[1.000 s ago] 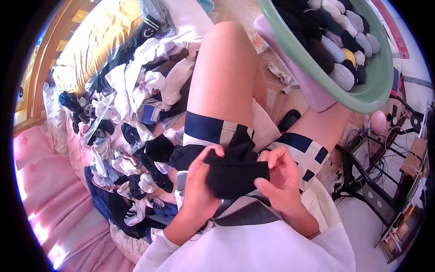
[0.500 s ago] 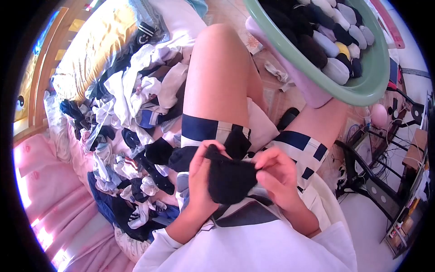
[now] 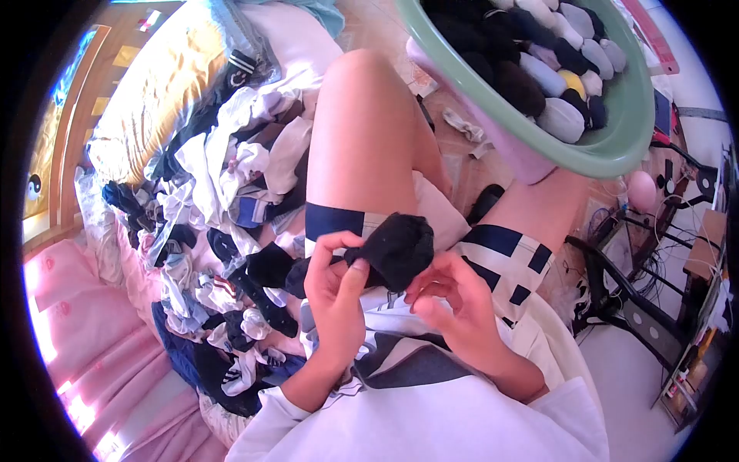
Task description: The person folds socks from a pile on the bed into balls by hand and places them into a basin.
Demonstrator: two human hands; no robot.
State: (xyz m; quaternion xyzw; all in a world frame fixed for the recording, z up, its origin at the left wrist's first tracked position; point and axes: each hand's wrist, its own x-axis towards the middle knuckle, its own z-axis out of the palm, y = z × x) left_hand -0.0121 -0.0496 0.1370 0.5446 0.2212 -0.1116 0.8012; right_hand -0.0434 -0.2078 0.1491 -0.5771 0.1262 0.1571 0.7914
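Note:
Above my lap, a black sock (image 3: 399, 250) is bunched into a rounded bundle. My left hand (image 3: 336, 289) is closed on its left side, pinching the fabric between thumb and fingers. Close by the lower right edge of the sock is my right hand (image 3: 459, 308), its fingers bent and apart from the thumb, with nothing visible between them. Whether its fingertips touch the sock I cannot tell. More dark socks (image 3: 271, 266) lie just left of my left hand.
A loose pile of socks (image 3: 223, 223) spreads over the bed at left. The green basin (image 3: 616, 163) at upper right holds several rolled socks. Pink bedding (image 3: 100, 323) lies at lower left. A black metal frame (image 3: 639, 308) and cables stand at right.
The black sock has moved up and turned, from hanging flat between both hands to a rounded bundle in my left hand. My right hand's pinch on its edge has loosened.

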